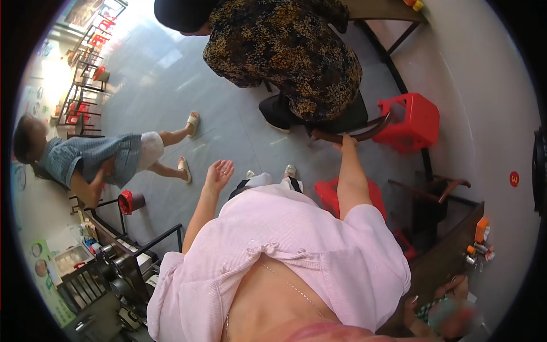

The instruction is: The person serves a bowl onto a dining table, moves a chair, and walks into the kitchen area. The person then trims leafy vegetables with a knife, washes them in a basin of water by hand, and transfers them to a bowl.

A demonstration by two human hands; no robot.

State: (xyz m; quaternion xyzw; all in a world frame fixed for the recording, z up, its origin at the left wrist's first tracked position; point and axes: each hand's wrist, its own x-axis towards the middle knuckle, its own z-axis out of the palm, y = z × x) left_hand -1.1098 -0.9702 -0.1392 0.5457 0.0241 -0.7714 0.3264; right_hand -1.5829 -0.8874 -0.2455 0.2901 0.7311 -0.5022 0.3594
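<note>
Broadly, a grey floor (239,134) spreads beneath everything, with the wearer's pink top (296,222) filling the near part of the view. Ahead, a person in a dark floral garment (279,51) sits on a chair (371,131) with a curved brown rail; off to the left, well apart, stands a bystander in a blue top (119,153). A red stool (407,122) stands just beside the chair, and a second red stool (326,195) is partly covered by the wearer's right arm.

The right hand (345,141) touches the chair's rail, though at this angle I cannot tell whether its fingers wrap it or merely rest there. The left hand (219,174) is free and unclenched, palm showing, holding nothing.

As I judge it, contact with the chair is done; the seat is occupied, and no lift or shift of it is evident, so that much looks undone.

On the wall (478,74), a round red sign (514,179) bears a sideways "3"; no brand name is legible.
</note>
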